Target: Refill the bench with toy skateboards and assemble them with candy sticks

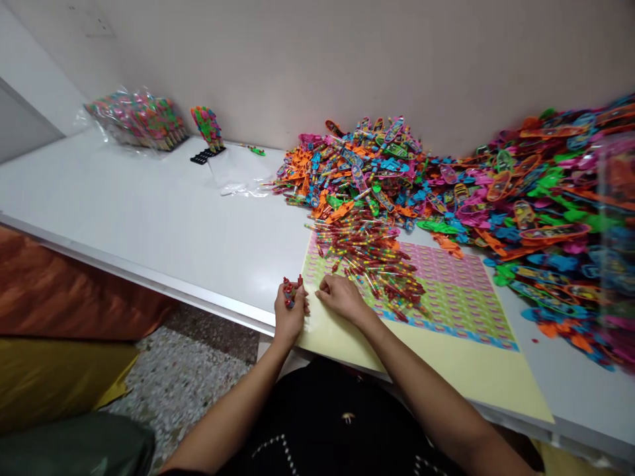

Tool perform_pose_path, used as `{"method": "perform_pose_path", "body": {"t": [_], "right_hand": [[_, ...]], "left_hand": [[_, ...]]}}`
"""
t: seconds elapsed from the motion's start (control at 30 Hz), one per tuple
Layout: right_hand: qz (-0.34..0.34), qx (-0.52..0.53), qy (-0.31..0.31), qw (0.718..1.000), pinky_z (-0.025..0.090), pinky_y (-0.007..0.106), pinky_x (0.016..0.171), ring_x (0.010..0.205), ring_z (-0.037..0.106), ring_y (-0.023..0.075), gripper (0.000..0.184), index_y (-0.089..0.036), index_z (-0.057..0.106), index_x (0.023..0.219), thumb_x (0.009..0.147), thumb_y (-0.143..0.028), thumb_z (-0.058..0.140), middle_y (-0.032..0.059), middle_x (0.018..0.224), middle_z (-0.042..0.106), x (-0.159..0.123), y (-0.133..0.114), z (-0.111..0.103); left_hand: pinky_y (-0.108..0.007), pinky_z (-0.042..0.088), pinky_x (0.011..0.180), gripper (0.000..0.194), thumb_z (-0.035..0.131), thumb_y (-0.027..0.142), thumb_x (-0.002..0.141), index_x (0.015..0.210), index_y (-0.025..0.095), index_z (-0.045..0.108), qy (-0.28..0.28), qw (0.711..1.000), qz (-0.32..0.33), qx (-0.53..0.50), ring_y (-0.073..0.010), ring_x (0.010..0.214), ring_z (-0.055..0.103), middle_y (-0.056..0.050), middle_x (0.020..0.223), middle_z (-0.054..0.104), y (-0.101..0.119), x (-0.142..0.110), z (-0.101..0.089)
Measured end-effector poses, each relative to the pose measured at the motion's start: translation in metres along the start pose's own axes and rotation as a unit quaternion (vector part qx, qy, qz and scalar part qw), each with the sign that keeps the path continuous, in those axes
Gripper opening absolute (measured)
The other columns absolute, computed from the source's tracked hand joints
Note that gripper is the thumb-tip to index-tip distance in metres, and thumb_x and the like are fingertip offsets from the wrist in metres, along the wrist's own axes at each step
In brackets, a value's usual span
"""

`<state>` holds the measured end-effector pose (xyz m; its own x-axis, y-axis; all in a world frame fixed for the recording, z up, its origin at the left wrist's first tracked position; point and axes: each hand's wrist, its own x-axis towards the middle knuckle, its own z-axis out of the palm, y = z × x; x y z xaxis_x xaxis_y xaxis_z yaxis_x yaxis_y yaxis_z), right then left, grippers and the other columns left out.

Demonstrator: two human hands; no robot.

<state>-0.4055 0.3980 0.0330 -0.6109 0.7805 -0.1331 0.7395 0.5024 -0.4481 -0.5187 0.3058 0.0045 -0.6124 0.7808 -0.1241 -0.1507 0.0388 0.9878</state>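
Note:
My left hand point(289, 317) is closed around a small bunch of thin sticks point(288, 291) with dark red ends, which point up and toward the camera. Just to its right is my right hand point(342, 296), its fingers curled and pinched together. Whether anything lies between those fingertips, I cannot make out. Beyond both hands is a loose heap of similar thin sticks point(367, 254), dark red with yellow, green and blue bands. The heap lies on a printed sheet point(461, 304) with pink, green and blue patterns and a plain pale yellow margin point(446, 370).
A large pile of colourful plastic pieces point(357, 162), some like small skateboards, spreads along the wall and down the right point(546, 218). On the white table's point(149, 211) far left sits a filled clear bag point(139, 122). A black rack point(207, 155) holds a coloured bunch point(206, 124).

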Motion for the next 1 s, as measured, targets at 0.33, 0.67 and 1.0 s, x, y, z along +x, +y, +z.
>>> {"method": "perform_pose_path", "body": {"t": [0.33,0.67,1.0], "right_hand": [[-0.001,0.029,0.000,1.000,0.033,0.025,0.060,0.072,0.059,0.0167,0.013,-0.017,0.066,0.083,0.078,-0.027,0.060,0.0054,0.081,0.069,0.003,0.002,0.000],[-0.004,0.058,0.025,0.998,0.039,0.025,0.067,0.081,0.060,0.0173,0.020,-0.018,0.067,0.088,0.083,-0.028,0.050,0.0050,0.087,0.069,-0.005,0.005,0.004],[0.090,0.254,0.082,0.960,0.042,0.025,0.063,0.067,0.058,0.0152,0.015,-0.018,0.061,0.074,0.080,-0.028,0.051,0.0020,0.072,0.064,-0.008,0.013,0.003]], "left_hand": [[-0.020,0.047,0.049,0.039,0.066,0.053,0.075,0.087,0.018,0.053,0.007,1.000,-0.016,-0.011,-0.0076,0.048,0.051,0.004,0.064,0.055,-0.001,-0.001,0.001],[-0.021,0.048,0.047,0.043,0.065,0.055,0.075,0.090,0.016,0.054,0.011,0.999,-0.024,-0.020,-0.0076,0.049,0.053,0.000,0.071,0.060,-0.004,0.000,0.002],[-0.023,0.049,0.042,0.051,0.067,0.061,0.070,0.080,0.012,0.059,0.028,0.997,-0.068,-0.024,-0.0101,0.044,0.057,-0.003,0.065,0.064,0.005,0.003,0.003]]}}
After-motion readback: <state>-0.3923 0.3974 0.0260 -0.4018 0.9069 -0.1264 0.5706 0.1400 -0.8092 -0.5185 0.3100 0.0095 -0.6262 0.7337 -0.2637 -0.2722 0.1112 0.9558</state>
